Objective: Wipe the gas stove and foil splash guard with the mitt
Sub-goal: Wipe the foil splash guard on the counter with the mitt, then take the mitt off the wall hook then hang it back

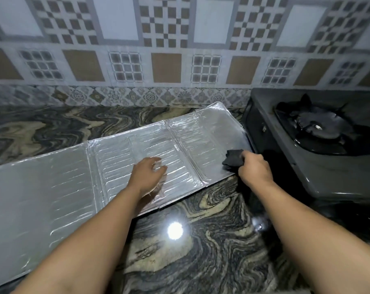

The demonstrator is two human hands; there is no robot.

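A silver foil splash guard of three ribbed panels lies flat on the marbled counter, running from the lower left up to the stove. My left hand rests palm down on its middle panel, fingers spread. My right hand grips a dark mitt bunched up and pressed on the right panel near its front edge. The grey gas stove stands at the right, with a black burner and pan support on top.
The dark swirled stone counter shows a bright light reflection in front of the guard. A patterned tiled wall rises behind. The stove's left side stands close to the guard's right end.
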